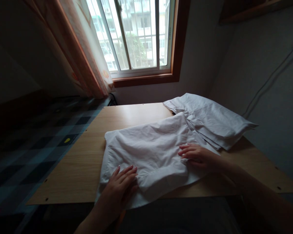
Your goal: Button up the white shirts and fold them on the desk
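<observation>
A white cloth (148, 143), perhaps a pillowcase or a garment, lies spread on the table with its near part folded over. At its front left corner my left hand (122, 182) rests on the fabric, fingers stretched out and slightly apart. Toward the cloth's right side, my right hand (195, 154) lies on it with extended fingers beside the end of the fold. The underside of each hand and the thumbs are partly hidden. Behind and to the right sits a stack of folded white cloth (207, 117), which touches or overlaps the spread one.
The light wooden table (73, 172) has small dark holes along its edges. To the left is a bed with a checked cover (48, 143). A window (139, 35) with an orange curtain (80, 48) stands beyond the table. On the right wall a cable (271, 78) hangs down.
</observation>
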The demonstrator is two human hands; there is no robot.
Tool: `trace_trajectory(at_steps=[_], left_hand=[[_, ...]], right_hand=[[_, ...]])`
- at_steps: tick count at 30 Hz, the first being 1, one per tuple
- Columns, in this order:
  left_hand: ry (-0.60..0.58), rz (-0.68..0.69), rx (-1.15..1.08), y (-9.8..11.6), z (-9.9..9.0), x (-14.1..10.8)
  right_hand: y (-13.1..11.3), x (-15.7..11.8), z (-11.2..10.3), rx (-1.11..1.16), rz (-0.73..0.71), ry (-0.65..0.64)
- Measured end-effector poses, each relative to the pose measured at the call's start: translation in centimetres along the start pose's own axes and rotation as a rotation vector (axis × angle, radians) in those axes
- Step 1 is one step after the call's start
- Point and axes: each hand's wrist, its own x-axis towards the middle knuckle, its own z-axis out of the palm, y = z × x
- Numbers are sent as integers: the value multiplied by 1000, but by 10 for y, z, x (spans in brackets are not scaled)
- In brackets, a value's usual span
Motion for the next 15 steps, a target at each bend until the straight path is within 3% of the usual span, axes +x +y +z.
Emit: trace_trajectory(at_steps=[3, 6, 15], left_hand=[[-32, -46, 72, 19, -1, -7], [-35, -43, 91, 22, 0, -11], [-82, -84, 4, -34, -1, 0]], right_hand=[[-10, -9, 9, -141, 44, 21], [-15, -15, 16, -244, 35, -8], [-18, 4, 24, -356, 3, 20]])
